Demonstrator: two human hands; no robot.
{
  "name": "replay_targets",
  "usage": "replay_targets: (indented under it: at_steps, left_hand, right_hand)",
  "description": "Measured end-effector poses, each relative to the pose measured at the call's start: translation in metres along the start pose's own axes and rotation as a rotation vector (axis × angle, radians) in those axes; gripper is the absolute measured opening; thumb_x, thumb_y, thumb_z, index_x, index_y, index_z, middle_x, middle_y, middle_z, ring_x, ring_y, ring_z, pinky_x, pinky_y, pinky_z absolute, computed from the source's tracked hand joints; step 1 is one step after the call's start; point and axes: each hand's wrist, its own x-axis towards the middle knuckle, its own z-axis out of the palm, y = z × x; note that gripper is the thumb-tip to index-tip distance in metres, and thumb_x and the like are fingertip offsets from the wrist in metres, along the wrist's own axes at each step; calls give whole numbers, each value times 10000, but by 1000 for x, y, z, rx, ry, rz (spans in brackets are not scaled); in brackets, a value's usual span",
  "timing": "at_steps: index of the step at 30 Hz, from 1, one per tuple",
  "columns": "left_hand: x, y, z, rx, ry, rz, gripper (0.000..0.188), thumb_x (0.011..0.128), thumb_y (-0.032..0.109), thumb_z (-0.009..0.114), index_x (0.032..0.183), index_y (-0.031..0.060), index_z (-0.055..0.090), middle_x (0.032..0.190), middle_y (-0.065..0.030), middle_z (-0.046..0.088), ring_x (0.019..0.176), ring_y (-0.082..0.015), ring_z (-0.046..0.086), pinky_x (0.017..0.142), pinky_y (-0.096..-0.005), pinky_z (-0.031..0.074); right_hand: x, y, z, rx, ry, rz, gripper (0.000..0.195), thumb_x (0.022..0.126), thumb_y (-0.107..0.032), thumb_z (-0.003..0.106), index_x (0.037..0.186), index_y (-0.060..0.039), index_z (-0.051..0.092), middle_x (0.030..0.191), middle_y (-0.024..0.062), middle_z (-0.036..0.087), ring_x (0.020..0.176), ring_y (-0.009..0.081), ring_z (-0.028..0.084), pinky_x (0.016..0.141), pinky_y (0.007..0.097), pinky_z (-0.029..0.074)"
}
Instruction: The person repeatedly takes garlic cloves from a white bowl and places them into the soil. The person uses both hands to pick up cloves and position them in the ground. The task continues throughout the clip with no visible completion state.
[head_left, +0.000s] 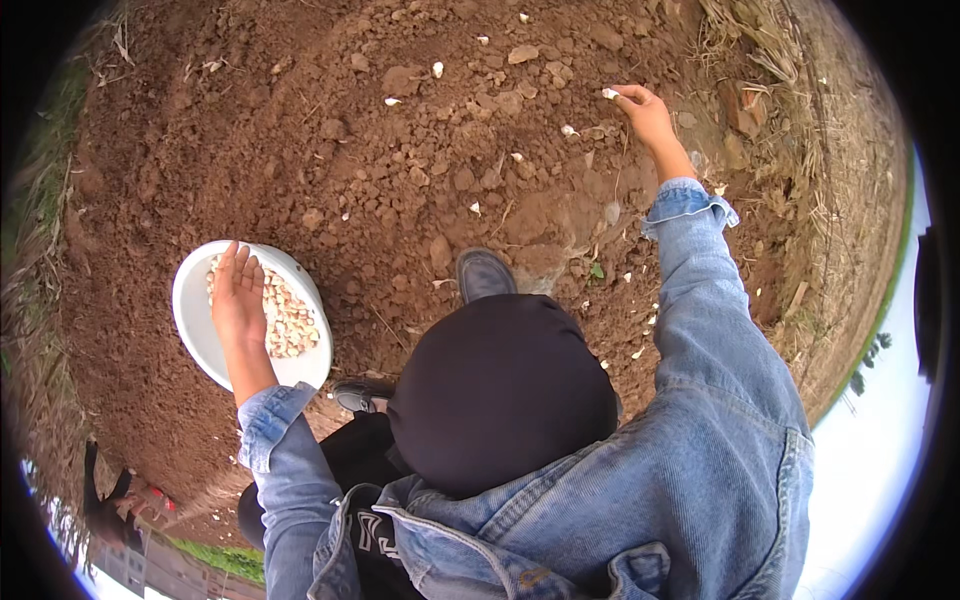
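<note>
My right hand (646, 114) reaches out over the brown soil at the upper right, a garlic clove (610, 94) pinched between thumb and fingertips. On the left, a white plastic basin (196, 315) holds many garlic cloves (294, 319). My left hand (240, 300) is over the basin, palm up and fingers extended, with nothing in it. Several cloves lie spaced out on the soil, among them one clove (437, 70) at the top, another clove (568, 130) near my right hand and one more clove (475, 208) ahead of my shoe.
My dark shoe (484, 274) stands on the soil below the cloves. Clods and stones (523, 54) cover the ground. A broken brick (746, 112) and dry straw (772, 52) border the right side. Another person (112, 517) is at the lower left.
</note>
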Motion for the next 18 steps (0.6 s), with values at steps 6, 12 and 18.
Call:
replay_targets:
  at_steps: [6,12,18]
  left_hand:
    - [7,-6,-43,25,103,18,476,971,278,480,1335,-25,427,1376,-202,417,1263,-277,429,1065,-364,355]
    - [10,-14,-61,24,179,34,498,972,278,476,1351,-35,399,1400,-203,393,1282,-278,409,1072,-366,349]
    - [7,-29,-108,74,292,55,484,970,246,460,1364,-27,393,1384,-193,414,1239,-268,451,1042,-356,377]
  right_hand:
    - [7,14,17,-521,-7,-116,165,816,-183,657,959,-103,671,859,132,670,784,280,638,713,364,499]
    - [17,34,26,-655,76,-141,128,799,-195,661,866,-89,633,893,138,660,847,335,626,737,423,496]
    - [50,38,55,-806,117,-212,173,777,-227,682,862,-84,634,886,150,663,863,353,628,753,436,498]
